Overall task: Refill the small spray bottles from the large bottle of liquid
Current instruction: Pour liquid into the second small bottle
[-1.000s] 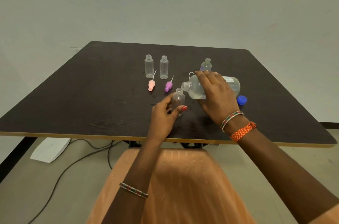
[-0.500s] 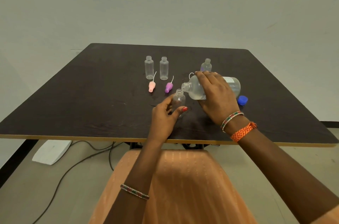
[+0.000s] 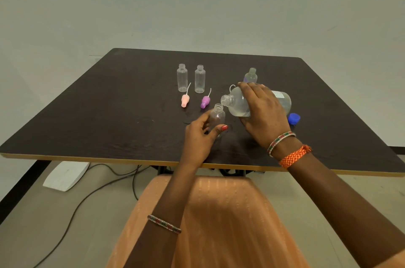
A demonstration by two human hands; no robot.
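While my right hand (image 3: 262, 112) is gripping the tilted large bottle (image 3: 238, 103), my left hand's (image 3: 200, 138) fingers (image 3: 220, 130) are pinching the small bottle (image 3: 217, 116) just below its mouth; next I'm tipping further, keeping mouths aligned.

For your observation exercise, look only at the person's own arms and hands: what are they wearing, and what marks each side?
Both forearms are bare, with no sleeves in view. The left hand has a red-painted thumbnail, and a thin beaded bangle in red, green and white circles that forearm. The right hand has a similar beaded bangle at the wrist, with an orange woven thread band just behind it.
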